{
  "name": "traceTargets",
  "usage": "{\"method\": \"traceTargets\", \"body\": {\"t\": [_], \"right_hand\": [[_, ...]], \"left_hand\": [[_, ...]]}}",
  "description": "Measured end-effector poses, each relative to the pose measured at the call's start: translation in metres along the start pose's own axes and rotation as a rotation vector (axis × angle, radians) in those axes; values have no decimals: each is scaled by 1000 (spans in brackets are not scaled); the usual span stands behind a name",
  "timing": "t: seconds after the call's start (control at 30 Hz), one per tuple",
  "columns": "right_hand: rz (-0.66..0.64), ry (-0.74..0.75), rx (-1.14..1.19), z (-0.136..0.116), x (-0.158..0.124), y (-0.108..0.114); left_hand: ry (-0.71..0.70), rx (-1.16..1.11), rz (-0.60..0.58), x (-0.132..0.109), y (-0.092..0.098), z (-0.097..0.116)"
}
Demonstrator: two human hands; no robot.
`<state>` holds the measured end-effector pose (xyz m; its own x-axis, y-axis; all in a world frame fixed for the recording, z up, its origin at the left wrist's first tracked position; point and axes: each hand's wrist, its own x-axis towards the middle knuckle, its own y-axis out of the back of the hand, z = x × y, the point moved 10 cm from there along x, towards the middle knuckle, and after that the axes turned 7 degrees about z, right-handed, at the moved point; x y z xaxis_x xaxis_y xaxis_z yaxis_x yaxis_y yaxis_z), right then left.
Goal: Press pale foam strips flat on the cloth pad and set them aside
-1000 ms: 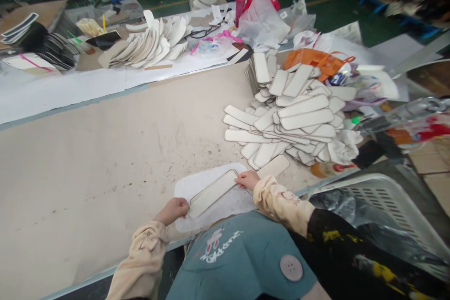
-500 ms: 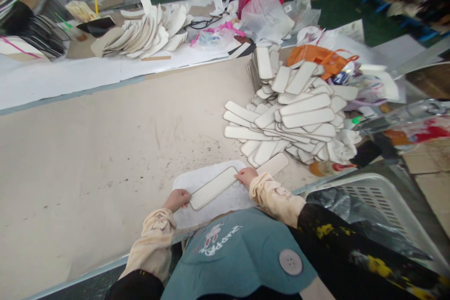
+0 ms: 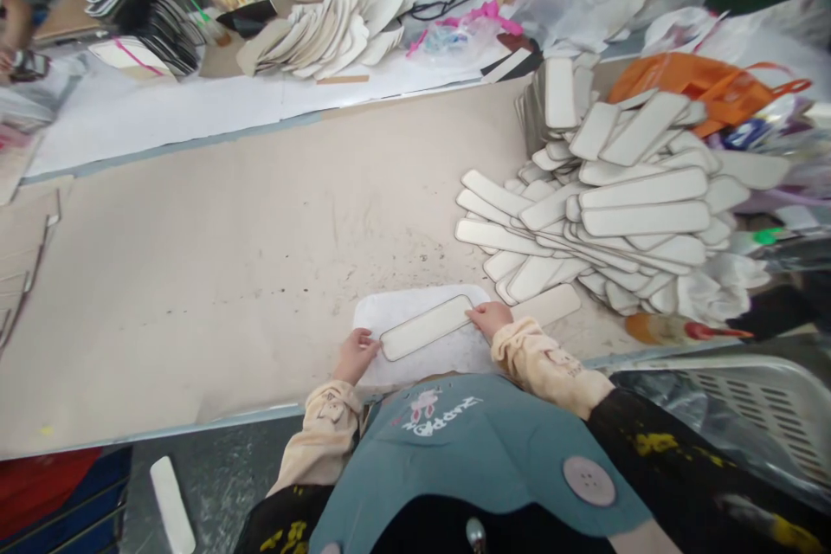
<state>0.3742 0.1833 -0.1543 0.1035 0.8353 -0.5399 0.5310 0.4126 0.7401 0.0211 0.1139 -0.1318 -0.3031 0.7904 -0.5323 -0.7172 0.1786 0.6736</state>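
Between my two hands is a long white panel (image 3: 426,328) with rounded corners and a dark edge. My left hand (image 3: 357,354) pinches its left end. At the opposite end, the fingers of my right hand (image 3: 490,318) are closed on the upper right corner. Beneath the panel lies a white rounded sheet (image 3: 376,309) near the table's front edge. A plain beige strip (image 3: 549,305) rests just right of my right hand. Beyond it spreads a large heap of similar white panels (image 3: 642,203).
A bottle with orange contents and a red tip (image 3: 675,329) lies at the right front edge, above a white plastic basket (image 3: 766,381). An orange bag (image 3: 701,86) sits behind the heap. Curved white pieces (image 3: 331,26) are stacked on the far table. Another person's arm (image 3: 14,22) shows far left.
The view has swung left, so things appear shifted to the right. Both hands still hold the panel over the white sheet, and its tilt looks slightly flatter.
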Motion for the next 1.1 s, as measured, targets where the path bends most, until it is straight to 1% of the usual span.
{"method": "traceTargets", "body": {"t": [0.07, 0.17, 0.27, 0.33, 0.53, 0.7, 0.83, 0.97, 1.1], "right_hand": [[-4, 0, 6, 2, 1, -2], [-20, -15, 8, 4, 2, -5], [-35, -29, 5, 5, 3, -7], [-33, -33, 11, 6, 3, -8], [-20, -19, -2, 6, 3, -8], [-21, -37, -19, 6, 2, -8], [-12, -38, -58, 2, 1, -5], [10, -35, -84, -1, 0, -1], [-3, -16, -61, -5, -1, 0]], "left_hand": [[-98, 71, 65, -13, 1, 3], [-173, 145, 152, -22, 0, 7], [-219, 202, 186, -21, -3, 15], [-236, 215, 179, -16, -5, 20], [-229, 165, 182, -11, -3, 25], [-219, 168, 195, -11, -5, 17], [-199, 196, 183, -9, -9, 10], [-175, 208, 160, -7, -12, 10], [-165, 214, 163, -7, -12, 10]]}}
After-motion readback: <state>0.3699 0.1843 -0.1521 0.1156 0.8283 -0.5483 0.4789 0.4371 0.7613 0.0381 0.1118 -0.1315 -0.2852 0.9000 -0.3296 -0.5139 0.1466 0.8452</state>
